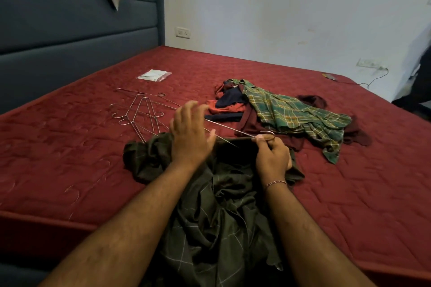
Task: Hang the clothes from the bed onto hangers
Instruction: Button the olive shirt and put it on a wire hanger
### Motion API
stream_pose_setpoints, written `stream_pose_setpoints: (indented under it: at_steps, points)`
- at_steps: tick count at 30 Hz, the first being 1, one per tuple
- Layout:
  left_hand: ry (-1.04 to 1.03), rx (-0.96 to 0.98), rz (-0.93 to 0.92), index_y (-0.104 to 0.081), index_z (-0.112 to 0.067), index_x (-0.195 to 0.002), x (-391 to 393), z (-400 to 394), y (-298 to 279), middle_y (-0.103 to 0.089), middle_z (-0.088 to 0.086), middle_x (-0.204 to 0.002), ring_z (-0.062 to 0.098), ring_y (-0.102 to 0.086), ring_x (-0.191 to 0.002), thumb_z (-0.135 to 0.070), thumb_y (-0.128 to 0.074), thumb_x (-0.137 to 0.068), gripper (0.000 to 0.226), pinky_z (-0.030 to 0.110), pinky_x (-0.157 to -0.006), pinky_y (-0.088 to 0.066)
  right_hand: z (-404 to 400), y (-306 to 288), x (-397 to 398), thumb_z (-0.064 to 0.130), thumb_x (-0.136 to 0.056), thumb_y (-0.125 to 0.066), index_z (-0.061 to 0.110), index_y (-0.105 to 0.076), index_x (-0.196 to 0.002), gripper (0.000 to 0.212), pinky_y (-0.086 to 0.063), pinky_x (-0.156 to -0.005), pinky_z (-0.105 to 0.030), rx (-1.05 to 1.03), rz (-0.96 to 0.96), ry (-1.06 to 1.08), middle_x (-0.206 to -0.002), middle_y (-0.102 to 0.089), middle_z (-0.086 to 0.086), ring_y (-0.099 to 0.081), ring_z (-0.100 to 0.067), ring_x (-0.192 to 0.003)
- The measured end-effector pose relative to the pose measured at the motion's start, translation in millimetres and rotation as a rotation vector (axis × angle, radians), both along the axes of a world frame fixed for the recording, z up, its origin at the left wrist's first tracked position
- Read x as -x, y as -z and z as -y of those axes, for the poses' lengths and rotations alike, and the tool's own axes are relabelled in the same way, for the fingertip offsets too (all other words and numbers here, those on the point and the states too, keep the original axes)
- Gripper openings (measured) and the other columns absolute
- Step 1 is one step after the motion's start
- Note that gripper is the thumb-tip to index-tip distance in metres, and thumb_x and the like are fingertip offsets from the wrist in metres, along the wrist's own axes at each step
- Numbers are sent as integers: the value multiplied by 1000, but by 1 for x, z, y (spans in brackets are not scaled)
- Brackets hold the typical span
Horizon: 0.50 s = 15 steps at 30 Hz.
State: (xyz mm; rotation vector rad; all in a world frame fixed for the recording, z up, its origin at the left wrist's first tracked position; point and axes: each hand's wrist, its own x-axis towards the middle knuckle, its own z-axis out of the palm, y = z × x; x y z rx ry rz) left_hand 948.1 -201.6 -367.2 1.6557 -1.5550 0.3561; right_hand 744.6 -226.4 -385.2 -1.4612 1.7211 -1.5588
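on red mattress (303, 193), clothes, by blue headboard (70, 30).

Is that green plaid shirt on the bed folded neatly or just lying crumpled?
Crumpled. The green plaid shirt lies bunched and wrinkled across other clothes.

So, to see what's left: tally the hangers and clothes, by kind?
Hanger in right hand: 1
Loose hangers: at least 4, tangled
Olive shirt: 1
Plaid shirt: 1
Other clothes, piled: cannot count
Total: at least 7
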Motion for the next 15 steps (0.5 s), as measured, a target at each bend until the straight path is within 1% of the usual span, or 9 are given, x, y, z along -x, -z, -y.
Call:
stream_pose_setpoints:
  at_steps: [1,3,4,7,9,10,12,13,15]
  points:
    - [7,11,-129,-52,-27,-125,-5,-5,15,-46,1,-132,25,-45,-126,-43,-73,-82,51,45,-103,-44,2,-1,-2,65,-74,-49,40,-71,-77,33,-34,-113,-59,-2,27,-15,-93,-72,10,-63,-18,-108]
    - [53,-84,-276,-54,-23,-116,-13,-12,40,-50,-1,-119,24,-52,-114,-46,-76,-83,45,41,-93,-48,2,-4,-7,55,-82,-49,41,-70,-73,27,-28,-116,-59,0,1,-47,-99,-72,12,-62,-15,-112]
    - [68,-95,-337,-54,-20,-116,-16,-14,48,-51,1,-118,25,-53,-112,-45,-78,-83,48,39,-91,-48,3,-4,-8,50,-87,-48,39,-69,-73,27,-26,-116,-58,1,-21,-46,-96,-72,13,-62,-15,-111]
    - [31,62,-487,-50,-15,-117,-22,-17,49,-46,2,-123,23,-57,-104,-33,-83,-78,54,37,-85,-52,4,-2,-6,44,-98,-48,37,-65,-74,30,-31,-114,-57,28,-52,-40,-77,-67,18,-65,-15,-98]
    - [1,43,-431,-55,-19,-97,-23,-21,49,-50,-1,-109,23,-58,-95,-36,-81,-79,36,40,-78,-54,6,3,-1,49,-99,-45,36,-66,-78,33,-29,-115,-55,15,-161,-55,-75,-67,14,-65,-15,-94]
    - [6,-50,-371,-57,-22,-82,-24,-23,53,-53,-3,-99,22,-58,-91,-45,-78,-82,31,40,-77,-52,6,7,2,53,-99,-44,34,-67,-81,36,-25,-116,-54,-4,-261,-67,-75,-67,10,-64,-15,-93]
    - [4,-332,-220,-57,-25,-60,-22,-27,59,-56,-6,-85,21,-59,-95,-70,-62,-85,52,39,-80,-51,7,12,6,58,-99,-44,31,-69,-87,39,-17,-117,-52,-49,-453,-104,-77,-66,7,-62,-15,-98]
    - [-14,-442,-143,-61,-26,-60,-20,-29,58,-59,-6,-87,20,-58,-99,-78,-56,-84,58,40,-84,-50,6,13,7,57,-99,-47,32,-71,-89,36,-15,-117,-53,-67,-512,-129,-78,-65,8,-61,-15,-102]
    - [-47,-544,-18,-73,-27,-74,-17,-28,56,-62,-5,-101,21,-53,-110,-75,-57,-82,51,41,-92,-46,3,12,7,51,-100,-52,31,-73,-90,30,-14,-118,-53,-80,-538,-168,-78,-63,11,-60,-16,-108]
